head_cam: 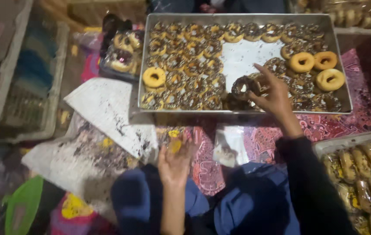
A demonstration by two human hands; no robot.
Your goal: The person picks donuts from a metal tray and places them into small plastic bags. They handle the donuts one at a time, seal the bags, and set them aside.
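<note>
Now my right hand (271, 93) pinches a chocolate donut (242, 87) over the metal tray (237, 58), while my left hand (174, 163), fingers spread, rests near a clear bag (229, 146).

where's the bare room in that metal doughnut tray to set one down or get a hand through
One bare patch of tray floor lies in the upper middle, bordered by chocolate doughnuts left and above, plain doughnuts right. The right hand holds a doughnut at its lower edge. Elsewhere the tray is packed. The left hand is over the patterned cloth.
</note>
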